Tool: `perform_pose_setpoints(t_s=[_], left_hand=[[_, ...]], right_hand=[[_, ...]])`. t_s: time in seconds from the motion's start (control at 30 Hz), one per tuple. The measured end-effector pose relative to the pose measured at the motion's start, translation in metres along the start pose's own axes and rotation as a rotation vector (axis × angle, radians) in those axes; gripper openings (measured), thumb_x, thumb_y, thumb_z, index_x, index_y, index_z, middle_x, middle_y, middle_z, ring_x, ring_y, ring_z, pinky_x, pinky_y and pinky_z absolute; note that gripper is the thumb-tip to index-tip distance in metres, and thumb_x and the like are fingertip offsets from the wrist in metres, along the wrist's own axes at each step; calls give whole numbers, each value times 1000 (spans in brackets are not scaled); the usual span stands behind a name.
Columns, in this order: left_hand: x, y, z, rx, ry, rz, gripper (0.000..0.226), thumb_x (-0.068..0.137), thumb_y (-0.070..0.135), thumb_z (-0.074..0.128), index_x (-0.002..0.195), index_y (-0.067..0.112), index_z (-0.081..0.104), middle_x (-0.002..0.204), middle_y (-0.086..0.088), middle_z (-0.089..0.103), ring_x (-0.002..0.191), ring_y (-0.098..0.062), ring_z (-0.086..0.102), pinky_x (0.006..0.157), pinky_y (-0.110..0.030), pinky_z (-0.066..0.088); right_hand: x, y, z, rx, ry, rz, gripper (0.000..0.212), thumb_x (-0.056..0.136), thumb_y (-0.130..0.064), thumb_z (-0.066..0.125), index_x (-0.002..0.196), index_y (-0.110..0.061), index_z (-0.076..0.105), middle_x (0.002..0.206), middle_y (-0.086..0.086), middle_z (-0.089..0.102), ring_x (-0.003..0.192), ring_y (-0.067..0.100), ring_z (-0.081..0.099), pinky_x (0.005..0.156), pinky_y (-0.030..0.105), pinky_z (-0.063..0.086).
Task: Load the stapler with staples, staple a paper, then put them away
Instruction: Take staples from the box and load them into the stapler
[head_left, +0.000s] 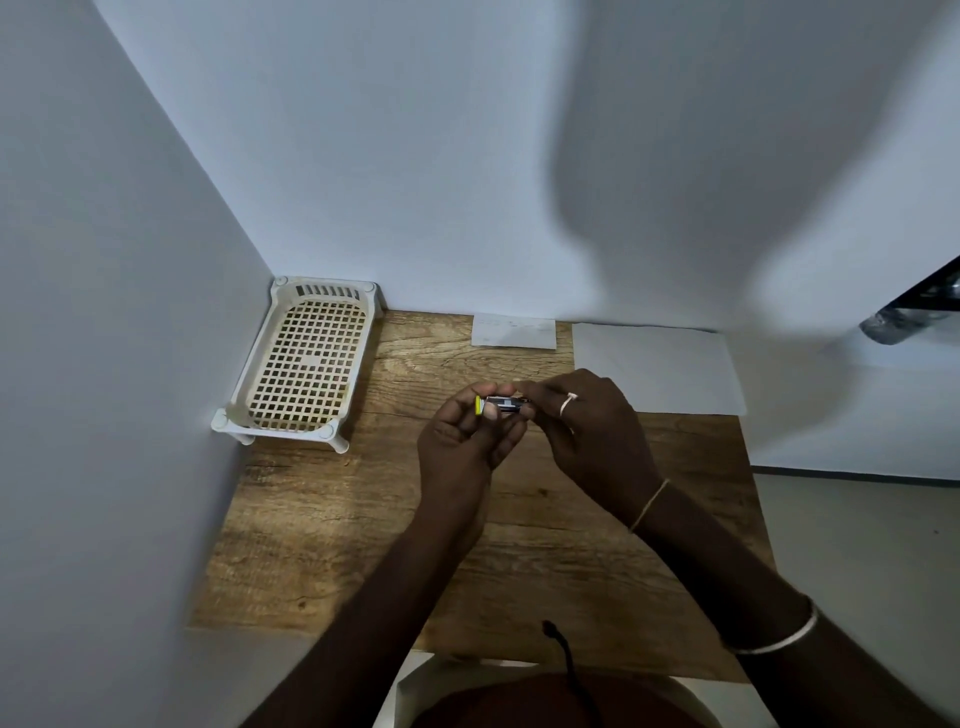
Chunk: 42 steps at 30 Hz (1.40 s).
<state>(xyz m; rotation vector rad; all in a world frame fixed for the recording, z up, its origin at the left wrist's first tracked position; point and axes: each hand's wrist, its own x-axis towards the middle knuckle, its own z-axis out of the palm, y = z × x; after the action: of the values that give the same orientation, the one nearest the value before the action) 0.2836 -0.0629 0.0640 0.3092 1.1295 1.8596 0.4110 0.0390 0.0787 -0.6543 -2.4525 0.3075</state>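
Observation:
A small stapler (501, 404), metallic with a yellow end, is held above the middle of the wooden table (363, 545). My left hand (465, 439) grips it from below and the left. My right hand (587, 421) pinches its right end with the fingertips; whether staples are in those fingers is too small to tell. A white sheet of paper (660, 371) lies flat at the table's far right. A smaller white slip (514, 332) lies against the back wall.
A cream plastic mesh basket (306, 364) on short legs stands in the far left corner, with nothing in it. White walls close off the back and left sides. The table's right edge drops to the floor.

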Motion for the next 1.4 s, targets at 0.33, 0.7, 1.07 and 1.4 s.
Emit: perform_pose_setpoints(t_s=[0.33,0.7,1.07,1.4], left_hand=[[-1,5,4,-26,28,-4,19,91,15,65,109,8,68,103,-3,80,93,-19,78,78,-28,63],[8,12,-5,65,28,66,19,102,5,57,106,15,73,119,-7,76,96,-20,75,86,-31,62],[14,6,-11,68,47,74,18,102,6,57,116,4,68,116,-8,76,100,-18,75,83,-28,61],[-1,-5,2,78,4,42,15,98,12,65,109,13,74,107,-13,79,102,-23,76,83,-30,61]], right_hand=[[1,-1,6,-209,-42,-132,36,93,-3,58,128,-8,67,97,11,66,86,32,58,66,39,44],[3,19,-21,-66,-154,209,49,92,-51,60,128,-19,67,112,4,74,101,24,67,83,37,50],[24,27,-73,401,-110,384,53,75,-30,88,122,-36,65,94,-12,74,95,7,68,86,33,57],[37,-5,-46,525,-229,323,33,81,-26,83,113,-25,76,97,-9,74,90,7,67,82,40,56]])
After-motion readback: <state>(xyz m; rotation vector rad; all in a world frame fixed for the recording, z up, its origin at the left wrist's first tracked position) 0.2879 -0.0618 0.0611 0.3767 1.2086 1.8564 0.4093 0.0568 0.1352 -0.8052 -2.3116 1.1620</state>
